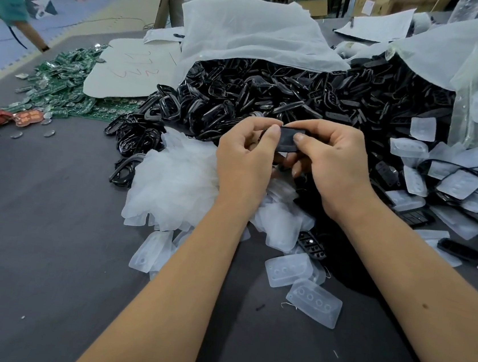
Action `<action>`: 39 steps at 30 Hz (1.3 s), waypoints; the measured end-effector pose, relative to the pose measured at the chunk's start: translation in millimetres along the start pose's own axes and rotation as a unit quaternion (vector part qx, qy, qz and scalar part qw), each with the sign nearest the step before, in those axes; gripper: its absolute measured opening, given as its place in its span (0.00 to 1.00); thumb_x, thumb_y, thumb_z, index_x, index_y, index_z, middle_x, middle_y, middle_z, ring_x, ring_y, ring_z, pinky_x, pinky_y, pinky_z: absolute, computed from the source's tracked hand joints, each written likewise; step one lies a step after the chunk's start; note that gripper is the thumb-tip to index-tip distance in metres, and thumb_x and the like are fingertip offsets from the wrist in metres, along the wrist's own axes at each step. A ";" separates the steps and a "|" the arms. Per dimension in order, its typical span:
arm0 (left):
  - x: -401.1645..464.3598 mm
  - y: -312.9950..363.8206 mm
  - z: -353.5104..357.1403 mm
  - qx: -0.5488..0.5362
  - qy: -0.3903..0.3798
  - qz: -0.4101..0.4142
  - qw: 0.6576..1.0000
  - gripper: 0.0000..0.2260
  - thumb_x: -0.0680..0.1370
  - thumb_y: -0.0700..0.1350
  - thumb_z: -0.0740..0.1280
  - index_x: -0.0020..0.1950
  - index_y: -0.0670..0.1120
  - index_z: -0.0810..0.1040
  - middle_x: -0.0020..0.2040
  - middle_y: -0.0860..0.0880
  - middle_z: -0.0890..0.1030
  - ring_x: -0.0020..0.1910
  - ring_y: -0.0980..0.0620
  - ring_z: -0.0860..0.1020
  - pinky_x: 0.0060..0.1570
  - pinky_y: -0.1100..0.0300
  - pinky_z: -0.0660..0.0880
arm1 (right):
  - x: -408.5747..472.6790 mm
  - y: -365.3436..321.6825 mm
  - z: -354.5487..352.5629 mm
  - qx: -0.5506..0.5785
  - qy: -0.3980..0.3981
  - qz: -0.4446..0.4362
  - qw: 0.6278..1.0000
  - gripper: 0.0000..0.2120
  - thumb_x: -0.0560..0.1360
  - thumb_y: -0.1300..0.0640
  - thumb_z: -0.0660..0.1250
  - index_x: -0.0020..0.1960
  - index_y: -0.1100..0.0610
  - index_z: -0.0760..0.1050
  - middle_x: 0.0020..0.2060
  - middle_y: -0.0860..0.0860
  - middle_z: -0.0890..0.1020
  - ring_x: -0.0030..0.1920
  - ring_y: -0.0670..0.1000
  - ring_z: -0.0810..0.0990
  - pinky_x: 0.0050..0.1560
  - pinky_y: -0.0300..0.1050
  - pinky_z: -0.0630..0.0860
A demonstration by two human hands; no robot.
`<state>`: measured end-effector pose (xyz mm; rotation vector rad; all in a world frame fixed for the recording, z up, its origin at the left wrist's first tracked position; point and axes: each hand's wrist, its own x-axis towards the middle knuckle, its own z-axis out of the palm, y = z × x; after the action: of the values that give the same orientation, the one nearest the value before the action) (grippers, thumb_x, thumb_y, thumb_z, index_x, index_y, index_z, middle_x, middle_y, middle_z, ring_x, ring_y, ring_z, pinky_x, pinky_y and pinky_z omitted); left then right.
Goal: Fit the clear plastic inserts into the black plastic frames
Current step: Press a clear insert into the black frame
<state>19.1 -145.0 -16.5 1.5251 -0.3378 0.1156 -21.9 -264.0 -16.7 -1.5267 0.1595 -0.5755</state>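
While 2 hands, left hand (245,154), right hand (330,167), pinch 1 black frame (288,140)

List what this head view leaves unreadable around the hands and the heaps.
- Black plastic frame: thumbs of left hand and right hand cover it; insert seating unclear.
- Black frame heap: rear hidden under white plastic sheet.
- Green circuit boards: markings too small.

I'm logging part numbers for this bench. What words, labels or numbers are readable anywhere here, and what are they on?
No text can be read with confidence.
White sheet: red handwritten marks, too faint to read.
Orange tag: pale print, too blurred.
Green circuit boards: markings too small.
Cardboard boxes: a label, illegible.
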 end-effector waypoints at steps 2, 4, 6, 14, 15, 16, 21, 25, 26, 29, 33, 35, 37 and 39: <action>0.3 -0.4 -0.4 0.007 -0.005 0.001 1.000 0.05 0.76 0.42 0.70 0.49 0.47 0.86 0.42 0.38 0.84 0.44 0.29 0.81 0.44 0.35 0.82 | 0.5 0.2 -0.3 -0.003 -0.001 0.002 1.000 0.12 0.80 0.69 0.64 0.50 0.58 0.84 0.34 0.61 0.84 0.28 0.53 0.79 0.28 0.40 0.75; 1.2 -1.6 -1.1 0.014 -0.014 -0.006 1.000 0.05 0.76 0.43 0.70 0.50 0.47 0.85 0.42 0.36 0.84 0.45 0.29 0.82 0.47 0.33 0.81 | 0.9 0.4 -1.1 -0.004 -0.002 0.005 1.000 0.12 0.81 0.68 0.63 0.50 0.59 0.84 0.32 0.58 0.84 0.27 0.50 0.79 0.27 0.39 0.75; 2.3 -2.6 -1.8 0.021 -0.020 -0.014 0.999 0.05 0.77 0.45 0.70 0.50 0.48 0.85 0.43 0.33 0.82 0.45 0.28 0.82 0.48 0.32 0.81 | 1.6 0.5 -2.8 0.000 -0.006 0.013 1.000 0.11 0.82 0.68 0.62 0.53 0.62 0.83 0.30 0.54 0.83 0.25 0.48 0.78 0.26 0.38 0.74; 5.7 -7.1 -2.7 -0.016 -0.006 -0.035 0.999 0.03 0.81 0.40 0.71 0.51 0.47 0.84 0.35 0.41 0.83 0.29 0.46 0.82 0.31 0.54 0.79 | 6.0 -5.8 -11.4 0.080 -0.028 0.062 0.994 0.15 0.87 0.62 0.56 0.55 0.63 0.82 0.42 0.61 0.83 0.32 0.53 0.82 0.28 0.43 0.78; 6.1 -7.6 -2.7 -0.018 -0.005 -0.037 0.999 0.03 0.81 0.40 0.71 0.51 0.47 0.84 0.34 0.42 0.83 0.28 0.49 0.81 0.30 0.57 0.77 | 5.9 -5.7 -12.3 0.069 -0.026 0.061 0.995 0.15 0.87 0.61 0.57 0.55 0.62 0.82 0.42 0.61 0.82 0.32 0.53 0.81 0.26 0.43 0.77; 6.1 -7.9 -2.2 -0.019 -0.005 -0.038 0.999 0.03 0.81 0.40 0.71 0.52 0.47 0.84 0.35 0.41 0.83 0.28 0.50 0.81 0.30 0.58 0.77 | 5.4 -5.0 -12.9 0.051 -0.025 0.056 0.997 0.13 0.86 0.61 0.59 0.54 0.62 0.83 0.41 0.61 0.81 0.31 0.52 0.80 0.25 0.42 0.76; 6.5 -9.3 -1.6 -0.027 -0.005 -0.028 0.999 0.04 0.82 0.40 0.70 0.51 0.48 0.84 0.36 0.40 0.84 0.29 0.50 0.81 0.31 0.57 0.77 | 3.2 -1.9 -12.3 -0.007 -0.014 0.034 0.999 0.05 0.82 0.65 0.67 0.54 0.60 0.82 0.34 0.54 0.80 0.28 0.49 0.77 0.23 0.39 0.70; 6.7 -10.5 -2.0 -0.033 -0.011 -0.030 0.999 0.06 0.83 0.39 0.69 0.51 0.48 0.84 0.34 0.46 0.83 0.29 0.51 0.81 0.30 0.59 0.77 | 4.0 0.1 -12.9 -0.036 -0.009 0.012 0.999 0.05 0.80 0.66 0.69 0.53 0.61 0.82 0.32 0.53 0.81 0.28 0.49 0.76 0.22 0.40 0.70; 6.7 -10.9 -2.2 -0.035 -0.013 -0.031 0.999 0.06 0.83 0.39 0.69 0.51 0.48 0.84 0.34 0.47 0.83 0.29 0.51 0.80 0.30 0.59 0.77 | 4.2 1.0 -13.1 -0.041 -0.007 0.009 0.999 0.04 0.80 0.66 0.70 0.54 0.61 0.82 0.32 0.52 0.81 0.28 0.49 0.76 0.22 0.39 0.70; 6.7 -10.8 -2.8 -0.036 -0.018 -0.030 0.999 0.07 0.83 0.38 0.68 0.51 0.49 0.84 0.33 0.48 0.83 0.29 0.52 0.80 0.30 0.60 0.76 | 4.8 2.5 -13.8 -0.048 -0.004 -0.001 0.999 0.05 0.79 0.67 0.70 0.53 0.61 0.82 0.31 0.51 0.82 0.27 0.49 0.77 0.23 0.39 0.71; 5.9 -10.9 -1.5 -0.031 -0.017 -0.033 0.999 0.08 0.83 0.37 0.68 0.51 0.49 0.83 0.33 0.48 0.82 0.28 0.53 0.80 0.30 0.61 0.76 | 5.4 3.1 -15.3 -0.083 -0.004 -0.024 0.996 0.07 0.78 0.66 0.72 0.55 0.60 0.81 0.33 0.53 0.83 0.28 0.51 0.79 0.24 0.40 0.72; 5.8 -10.6 -1.3 -0.028 -0.012 -0.038 0.999 0.07 0.83 0.37 0.69 0.51 0.47 0.84 0.32 0.48 0.83 0.29 0.52 0.80 0.30 0.61 0.76 | 5.3 3.6 -16.6 -0.135 0.006 -0.053 0.989 0.09 0.77 0.62 0.75 0.57 0.57 0.81 0.37 0.53 0.83 0.31 0.53 0.81 0.29 0.43 0.75; 5.8 -9.8 -1.1 -0.026 -0.005 -0.044 0.999 0.06 0.83 0.38 0.69 0.51 0.47 0.84 0.32 0.48 0.83 0.29 0.52 0.80 0.30 0.62 0.76 | 5.5 2.1 -20.5 -0.199 0.016 -0.093 0.975 0.14 0.74 0.57 0.78 0.58 0.54 0.80 0.41 0.50 0.82 0.34 0.52 0.82 0.36 0.43 0.77; 5.6 -8.5 -1.1 -0.027 0.002 -0.051 0.998 0.06 0.83 0.38 0.69 0.49 0.46 0.84 0.32 0.48 0.83 0.28 0.53 0.80 0.29 0.62 0.76 | 5.3 -1.2 -25.2 -0.249 -0.004 -0.142 0.958 0.19 0.71 0.54 0.81 0.59 0.51 0.80 0.46 0.48 0.81 0.36 0.50 0.82 0.40 0.35 0.76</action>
<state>27.0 -145.1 -23.1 1.4859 -0.2575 0.0281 -28.8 -288.8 -15.8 -2.0625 0.0800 -0.7971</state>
